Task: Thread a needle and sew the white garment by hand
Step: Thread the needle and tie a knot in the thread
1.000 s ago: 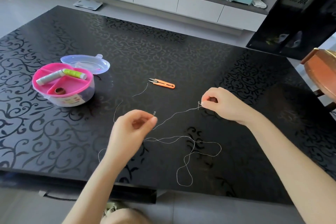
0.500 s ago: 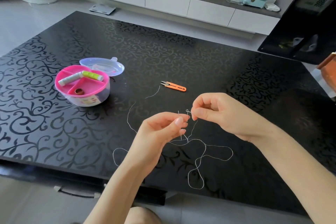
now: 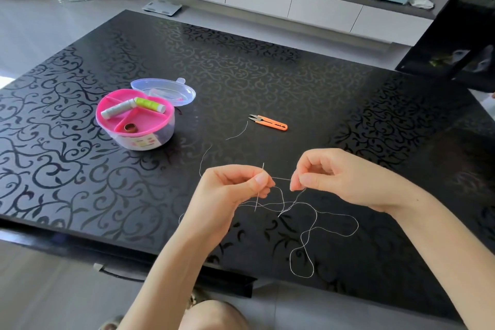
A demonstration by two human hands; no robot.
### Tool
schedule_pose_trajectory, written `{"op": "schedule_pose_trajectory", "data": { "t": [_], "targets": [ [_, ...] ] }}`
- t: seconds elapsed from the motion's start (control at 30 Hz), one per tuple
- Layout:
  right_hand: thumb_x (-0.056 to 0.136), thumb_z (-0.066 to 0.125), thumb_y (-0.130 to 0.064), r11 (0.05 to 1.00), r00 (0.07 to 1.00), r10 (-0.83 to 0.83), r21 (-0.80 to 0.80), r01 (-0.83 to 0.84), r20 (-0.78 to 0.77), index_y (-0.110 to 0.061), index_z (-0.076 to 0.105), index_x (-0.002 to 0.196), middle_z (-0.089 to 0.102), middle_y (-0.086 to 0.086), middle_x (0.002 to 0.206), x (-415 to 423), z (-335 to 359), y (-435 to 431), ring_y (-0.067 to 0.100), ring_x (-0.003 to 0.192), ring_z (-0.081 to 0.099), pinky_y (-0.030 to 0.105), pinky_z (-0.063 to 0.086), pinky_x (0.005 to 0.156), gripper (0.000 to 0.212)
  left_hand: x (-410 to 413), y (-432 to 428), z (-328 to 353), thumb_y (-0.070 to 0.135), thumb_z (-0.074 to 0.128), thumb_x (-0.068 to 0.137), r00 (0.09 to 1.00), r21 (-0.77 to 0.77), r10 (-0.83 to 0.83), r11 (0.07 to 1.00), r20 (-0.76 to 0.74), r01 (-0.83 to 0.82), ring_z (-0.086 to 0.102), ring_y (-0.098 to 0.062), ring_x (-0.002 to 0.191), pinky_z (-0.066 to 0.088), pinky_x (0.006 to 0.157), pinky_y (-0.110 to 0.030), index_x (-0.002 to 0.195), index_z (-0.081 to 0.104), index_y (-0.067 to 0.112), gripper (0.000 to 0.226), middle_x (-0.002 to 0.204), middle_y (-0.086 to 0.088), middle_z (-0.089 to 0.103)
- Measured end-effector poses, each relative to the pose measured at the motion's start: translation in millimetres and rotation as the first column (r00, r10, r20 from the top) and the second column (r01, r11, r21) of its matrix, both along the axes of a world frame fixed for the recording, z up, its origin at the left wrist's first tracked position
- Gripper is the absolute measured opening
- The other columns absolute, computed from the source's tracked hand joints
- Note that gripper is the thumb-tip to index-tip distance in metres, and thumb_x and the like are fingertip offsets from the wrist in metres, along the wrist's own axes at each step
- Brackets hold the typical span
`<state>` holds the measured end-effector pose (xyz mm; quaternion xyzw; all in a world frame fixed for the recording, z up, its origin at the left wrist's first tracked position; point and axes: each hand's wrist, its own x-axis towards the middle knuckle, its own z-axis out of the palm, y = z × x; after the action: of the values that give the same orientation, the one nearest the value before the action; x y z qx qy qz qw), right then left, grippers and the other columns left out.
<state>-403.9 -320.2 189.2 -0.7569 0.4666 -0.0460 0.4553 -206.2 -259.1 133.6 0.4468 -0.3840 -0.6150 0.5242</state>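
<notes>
My left hand (image 3: 230, 190) pinches a thin needle (image 3: 263, 167) between thumb and forefinger; the needle stands nearly upright, its tip poking above the fingers. My right hand (image 3: 332, 177) pinches the white thread (image 3: 308, 233) close to the needle, a short taut stretch running between the two hands. The rest of the thread lies in loose loops on the black patterned table (image 3: 241, 67) below my hands, with one end trailing toward the snips. No white garment is in view.
A pink round sewing box (image 3: 134, 118) with thread spools and a thimble stands at left, its clear lid (image 3: 166, 90) behind it. Orange thread snips (image 3: 269, 123) lie mid-table. The table's near edge runs just under my forearms.
My hands came together from far apart; the right hand brought its thread end up to the needle in the left. The camera view shifted slightly.
</notes>
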Motion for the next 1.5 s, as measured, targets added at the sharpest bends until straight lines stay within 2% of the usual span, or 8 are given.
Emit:
{"op": "schedule_pose_trajectory", "data": {
  "t": [0.23, 0.37, 0.5, 0.67, 0.83, 1.1, 1.23, 1.5],
  "targets": [
    [0.092, 0.052, -0.025, 0.972, 0.889, -0.100, 0.236, -0.009, 0.447, -0.017, 0.047, 0.133, 0.061, 0.001, 0.125, 25, -24, 2, 0.014, 0.114, 0.060, 0.036, 0.050, 0.095, 0.041, 5, 1, 1, 0.013, 0.076, 0.070, 0.999, 0.016, -0.017, 1.000, 0.039, 0.017, 0.063, -0.013, 0.065, 0.050, 0.068, -0.019, 0.068, 0.076, 0.014, 0.003, 0.067, -0.005, 0.069],
    [0.089, 0.056, -0.036, 1.000, 0.944, 0.000, 0.011, -0.004, 0.329, -0.017, 0.066, 0.110, 0.070, -0.004, 0.085, 44, -33, 5, 0.007, 0.072, 0.063, 0.024, 0.050, 0.061, 0.030, 11, 1, 0, 0.018, 0.071, 0.068, 0.999, 0.057, 0.035, 0.998, 0.026, -0.037, 0.065, -0.013, 0.068, 0.051, 0.068, -0.021, 0.071, 0.077, 0.013, 0.009, 0.071, -0.008, 0.072],
    [0.088, 0.066, -0.025, 0.994, 0.926, -0.022, -0.090, 0.060, 0.378, -0.019, 0.073, 0.092, 0.074, 0.003, 0.085, 55, -44, 1, 0.027, 0.084, 0.068, 0.046, 0.052, 0.084, 0.010, 20, 0, -2, 0.020, 0.071, 0.063, 0.991, 0.111, 0.123, 0.986, 0.044, -0.127, 0.065, -0.014, 0.066, 0.053, 0.067, -0.021, 0.068, 0.077, 0.014, 0.010, 0.071, -0.008, 0.071],
    [0.082, 0.073, -0.025, 0.993, 0.912, -0.027, -0.091, 0.070, 0.409, -0.024, 0.076, 0.082, 0.071, 0.016, 0.078, 66, -56, -7, 0.042, 0.076, 0.061, 0.046, 0.054, 0.078, 0.003, 27, -1, -5, 0.015, 0.071, 0.069, 0.983, 0.157, 0.164, 0.972, 0.083, -0.176, 0.066, -0.015, 0.067, 0.055, 0.069, -0.022, 0.069, 0.077, 0.012, 0.007, 0.073, -0.011, 0.071],
    [0.082, 0.072, -0.023, 0.992, 0.914, -0.037, -0.098, 0.084, 0.405, -0.020, 0.072, 0.072, 0.058, 0.012, 0.057, 71, -64, -9, 0.011, 0.050, 0.039, 0.024, 0.040, 0.054, 0.011, 30, -2, -10, 0.005, 0.069, 0.079, 0.968, 0.173, 0.205, 0.958, 0.144, -0.228, 0.065, -0.013, 0.066, 0.054, 0.067, -0.020, 0.067, 0.077, 0.012, 0.015, 0.072, -0.010, 0.071],
    [0.087, 0.065, -0.014, 0.979, 0.849, -0.204, 0.097, 0.179, 0.488, -0.016, 0.066, 0.074, 0.052, -0.011, 0.050, 67, -76, -12, 0.001, 0.044, 0.042, 0.009, 0.034, 0.050, 0.014, 33, -4, -20, 0.007, 0.070, 0.080, 0.934, 0.218, 0.310, 0.913, 0.177, -0.345, 0.066, -0.009, 0.068, 0.054, 0.069, -0.021, 0.067, 0.076, 0.012, 0.016, 0.074, -0.006, 0.073],
    [0.081, 0.071, -0.024, 0.950, 0.783, -0.300, 0.242, 0.196, 0.545, -0.022, 0.070, 0.068, 0.044, -0.012, 0.050, 64, -81, -10, 0.007, 0.044, 0.027, 0.019, 0.023, 0.048, 0.014, 24, -1, -27, 0.019, 0.076, 0.075, 0.893, 0.204, 0.325, 0.895, 0.313, -0.397, 0.062, -0.004, 0.066, 0.051, 0.071, -0.022, 0.072, 0.078, 0.020, 0.004, 0.072, -0.002, 0.073],
    [0.077, 0.064, -0.025, 0.921, 0.716, -0.386, 0.287, 0.264, 0.582, -0.024, 0.067, 0.063, 0.043, -0.013, 0.046, 64, -106, -2, 0.005, 0.045, 0.034, 0.014, 0.033, 0.048, 0.015, 7, 2, -36, 0.009, 0.076, 0.075, 0.925, 0.227, 0.283, 0.912, 0.254, -0.342, 0.071, -0.018, 0.067, 0.058, 0.066, -0.027, 0.074, 0.077, 0.015, 0.006, 0.069, -0.007, 0.073]
  ]
}}
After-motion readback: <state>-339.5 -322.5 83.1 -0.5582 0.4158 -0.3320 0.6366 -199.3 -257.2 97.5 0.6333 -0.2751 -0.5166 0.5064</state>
